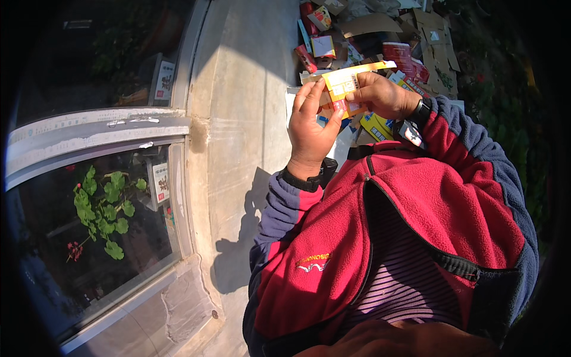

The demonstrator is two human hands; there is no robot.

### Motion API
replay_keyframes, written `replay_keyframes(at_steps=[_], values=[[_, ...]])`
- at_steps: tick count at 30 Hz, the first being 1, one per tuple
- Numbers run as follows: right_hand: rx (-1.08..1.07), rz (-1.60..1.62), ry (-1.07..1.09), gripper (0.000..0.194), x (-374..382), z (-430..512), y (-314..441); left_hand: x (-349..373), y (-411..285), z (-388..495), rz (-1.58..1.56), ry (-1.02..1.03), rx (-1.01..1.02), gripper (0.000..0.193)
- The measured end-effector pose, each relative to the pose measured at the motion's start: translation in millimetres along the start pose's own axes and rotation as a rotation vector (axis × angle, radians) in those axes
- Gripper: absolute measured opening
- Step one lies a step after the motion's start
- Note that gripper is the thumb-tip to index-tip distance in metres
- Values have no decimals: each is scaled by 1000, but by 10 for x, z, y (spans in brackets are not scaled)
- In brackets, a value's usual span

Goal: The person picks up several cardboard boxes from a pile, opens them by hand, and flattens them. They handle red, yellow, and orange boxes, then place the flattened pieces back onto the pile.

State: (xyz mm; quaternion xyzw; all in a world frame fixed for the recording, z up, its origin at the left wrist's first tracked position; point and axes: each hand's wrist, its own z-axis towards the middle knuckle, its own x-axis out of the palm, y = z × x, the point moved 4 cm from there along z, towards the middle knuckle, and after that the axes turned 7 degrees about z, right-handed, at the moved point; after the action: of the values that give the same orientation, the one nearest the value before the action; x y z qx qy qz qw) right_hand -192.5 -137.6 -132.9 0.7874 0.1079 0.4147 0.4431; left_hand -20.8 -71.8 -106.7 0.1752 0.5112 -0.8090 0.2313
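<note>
Between my two hands is a small orange and yellow cardboard package [343, 87] that bears printed writing. Its upper edge stretches out to the right as a long narrow flap. My left hand [312, 118] grips the left side, thumb at the lower edge and fingers behind and above. On the right side, my right hand [381, 93] pinches the printed face with thumb and fingers. Beyond the hands lies a heap of paper packaging, where a yellow box [375, 127] shows just below the package. The package's back face is hidden.
Flattened brown cardboard [430, 49], a red carton [398, 56] and other boxes lie piled ahead. To the left runs a plastered wall [241, 134] with a framed glass window [102, 214]. A potted plant's leaves [107, 209] show in the glass. Dark foliage [508, 129] borders the right.
</note>
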Motion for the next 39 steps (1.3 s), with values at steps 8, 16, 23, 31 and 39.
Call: replay_keyframes(at_steps=[8,16,23,31,39], values=[[21,118,29,41,102,-59,62,-64,35,55,-93,54,1,79],[10,271,89,40,122,-53,0,-59,-30,44,-100,75,-3,77],[22,276,112,44,23,-66,-51,-139,-92,58,-71,87,75,79],[38,179,189,45,-110,-81,-77,-360,-161,118,260,-118,109,38],[-48,-54,192,47,-107,-141,0,-387,-228,138,227,-104,163,29]])
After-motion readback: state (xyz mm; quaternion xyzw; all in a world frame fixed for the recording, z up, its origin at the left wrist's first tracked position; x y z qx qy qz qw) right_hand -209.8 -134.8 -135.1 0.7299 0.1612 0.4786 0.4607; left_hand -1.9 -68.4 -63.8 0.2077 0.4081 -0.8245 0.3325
